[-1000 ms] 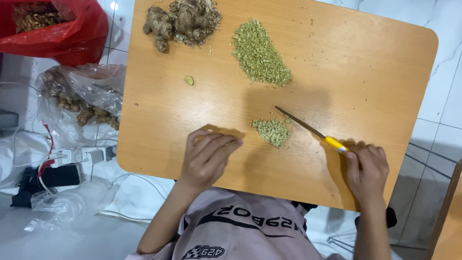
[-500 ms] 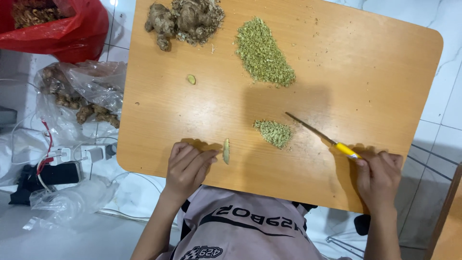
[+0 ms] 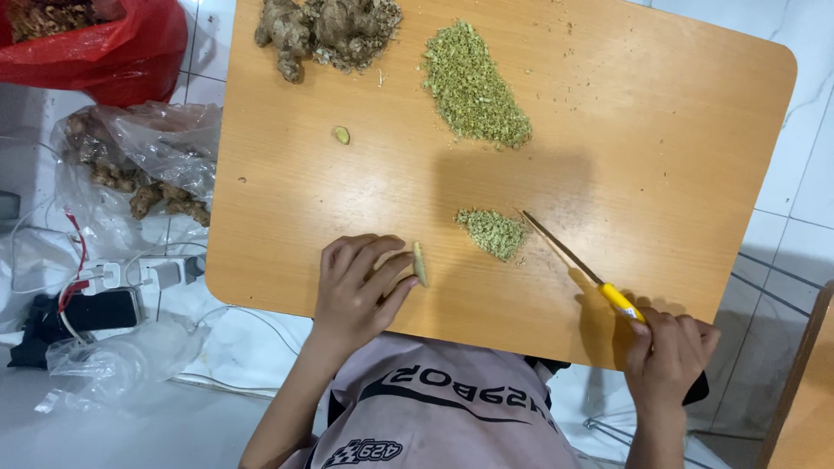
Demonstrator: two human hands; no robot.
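My left hand (image 3: 358, 288) rests flat on the wooden table (image 3: 660, 139) near its front edge, fingertips touching a thin pale slice of ginger (image 3: 420, 262). My right hand (image 3: 669, 354) grips the yellow handle of a knife (image 3: 580, 267), whose blade points up-left toward a small pile of chopped ginger (image 3: 493, 232). A larger heap of chopped ginger (image 3: 474, 87) lies further back. Whole ginger roots (image 3: 323, 28) sit at the table's far left edge. One small ginger bit (image 3: 342, 135) lies alone.
On the floor to the left are a red plastic bag (image 3: 113, 48), a clear bag of ginger roots (image 3: 139, 174), chargers and cables (image 3: 113, 278) and crumpled plastic (image 3: 113, 365). Another wooden edge (image 3: 804, 391) shows at the right.
My left hand slid back toward the table's front edge and uncovered the ginger slice beside its fingers. The knife drifted slightly right, away from the small pile.
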